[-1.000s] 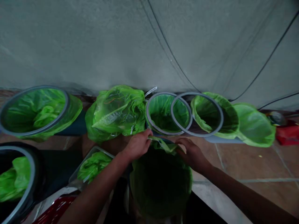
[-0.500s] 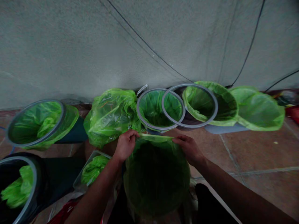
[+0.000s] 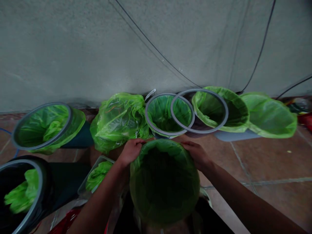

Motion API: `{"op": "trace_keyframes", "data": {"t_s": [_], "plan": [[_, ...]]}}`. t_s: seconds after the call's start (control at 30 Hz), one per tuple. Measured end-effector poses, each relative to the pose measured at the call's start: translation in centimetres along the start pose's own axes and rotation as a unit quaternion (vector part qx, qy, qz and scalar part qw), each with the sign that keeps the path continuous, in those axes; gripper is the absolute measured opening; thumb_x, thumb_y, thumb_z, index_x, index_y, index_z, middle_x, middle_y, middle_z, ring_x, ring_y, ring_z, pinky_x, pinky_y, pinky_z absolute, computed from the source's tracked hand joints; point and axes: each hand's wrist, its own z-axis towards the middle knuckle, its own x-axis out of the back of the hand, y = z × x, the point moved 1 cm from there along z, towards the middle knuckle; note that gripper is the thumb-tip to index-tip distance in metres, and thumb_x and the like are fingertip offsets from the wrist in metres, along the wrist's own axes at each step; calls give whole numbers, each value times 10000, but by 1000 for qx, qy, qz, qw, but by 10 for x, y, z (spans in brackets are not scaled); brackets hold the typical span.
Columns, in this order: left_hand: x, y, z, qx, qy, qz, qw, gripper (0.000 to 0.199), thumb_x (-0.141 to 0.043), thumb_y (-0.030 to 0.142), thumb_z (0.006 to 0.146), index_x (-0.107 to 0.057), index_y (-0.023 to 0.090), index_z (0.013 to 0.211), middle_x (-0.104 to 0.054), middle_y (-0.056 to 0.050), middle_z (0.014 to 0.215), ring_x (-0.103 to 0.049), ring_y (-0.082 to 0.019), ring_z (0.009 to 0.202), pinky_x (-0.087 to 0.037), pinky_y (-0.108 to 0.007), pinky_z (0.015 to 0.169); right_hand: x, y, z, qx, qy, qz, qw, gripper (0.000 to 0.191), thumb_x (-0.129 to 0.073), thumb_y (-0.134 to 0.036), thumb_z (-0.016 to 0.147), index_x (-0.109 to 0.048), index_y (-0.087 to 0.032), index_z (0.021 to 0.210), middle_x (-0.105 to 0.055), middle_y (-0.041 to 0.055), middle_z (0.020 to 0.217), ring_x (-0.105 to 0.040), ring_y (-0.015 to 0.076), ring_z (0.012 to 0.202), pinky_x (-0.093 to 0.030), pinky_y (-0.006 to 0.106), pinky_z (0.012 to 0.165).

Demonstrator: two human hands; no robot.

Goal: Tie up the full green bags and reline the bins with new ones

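Observation:
A trash bin lined with a green bin liner (image 3: 162,146) stands upright between my legs, its mouth facing me and dark inside. My left hand (image 3: 133,150) is closed on the liner's edge at the far left of the rim. At the far right, my right hand (image 3: 195,152) grips the same edge. Both hands' fingertips are partly hidden behind the rim. The liner lies folded over the far rim between them. Just beyond is another lined bin (image 3: 168,129) with a grey ring (image 3: 145,115) on it, and a loose grey ring (image 3: 227,113) overlaps it.
More green-lined bins (image 3: 270,113) line the wall on the right. A crumpled green bag (image 3: 117,120) sits left of centre. Farther left are a ringed lined bin (image 3: 14,136) and a black-lined bin (image 3: 40,185). A clear tub (image 3: 84,187) holds green bags. Cables (image 3: 156,48) hang along the wall.
The liner edge, stretched straight above the far rim between my hands before, now lies down over the rim. Both hands have turned down around its outside. The view has shifted slightly.

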Motion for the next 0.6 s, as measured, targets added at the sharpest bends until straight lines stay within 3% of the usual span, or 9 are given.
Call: {"op": "trace_keyframes", "data": {"t_s": [0.1,0.17,0.3,0.47,0.6], "plan": [[8,-3,-17,6,8,-104,995,295,-578,340,825,-769,176,977,-769,-37,888,-692,-224,842,-522,-317,799,7,-2,-10,16,-29,-31,999,363,-832,-409,621,-715,-183,880,-746,41,792,-649,177,660,-508,285,602],[10,-5,-34,11,9,-171,985,395,-664,405,795,-730,176,1110,-767,-50,986,-691,-241,922,-520,-331,843,14,0,-19,30,-34,-68,997,410,-812,-483,660,-727,-175,917,-751,52,834,-660,189,720,-516,287,639],[9,-15,-68,55,32,-283,957,574,-792,383,704,-656,174,1221,-723,-86,1180,-669,-260,1060,-511,-356,915,34,11,-35,37,-9,-120,992,452,-779,-534,698,-735,-182,979,-757,62,912,-668,202,790,-510,277,653],[0,-33,-92,158,102,-401,897,565,-879,360,581,-683,141,1065,-763,-73,980,-698,-209,853,-532,-320,791,50,25,-42,-2,12,-87,996,386,-789,-466,696,-739,-225,993,-762,52,939,-690,216,828,-539,288,679],[-5,-43,-94,195,123,-445,866,470,-905,322,539,-703,135,919,-755,-38,821,-670,-148,693,-509,-247,663,52,30,-40,-26,12,-37,999,282,-796,-393,674,-748,-245,908,-768,39,911,-707,221,821,-570,295,702]]}}
